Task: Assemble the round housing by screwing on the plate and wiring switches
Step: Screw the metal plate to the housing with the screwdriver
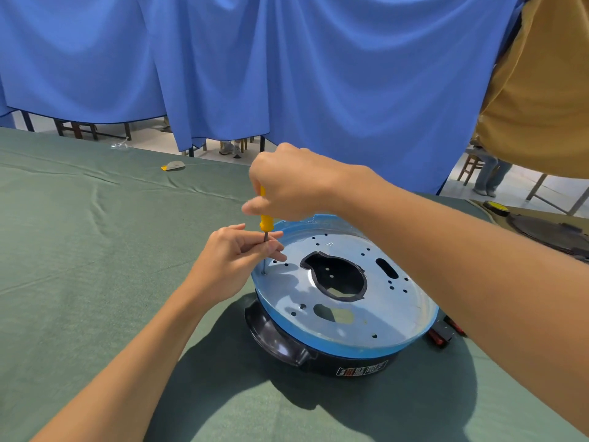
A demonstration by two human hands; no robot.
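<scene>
Standing upright in right grip (pixel 293 186), screwdriver (pixel 265 222) tip on plate (pixel 287 295)

The screwdriver (pixel 266 222) has a bright yellow handle and a dull grey shaft. The plate (pixel 382 314) is shiny silver, dotted with small dark holes and edged all round by a light blue band. The housing (pixel 280 342) under it is glossy black, and its label (pixel 361 371) is white with red and black blocks. The bench (pixel 95 250) wears a plain dark green cloth. The curtain (pixel 287 74) behind is solid blue. A small piece (pixel 173 166) far out on the cloth is grey with a yellow tip. The parts (pixel 444 334) beside the housing are red and black.
</scene>
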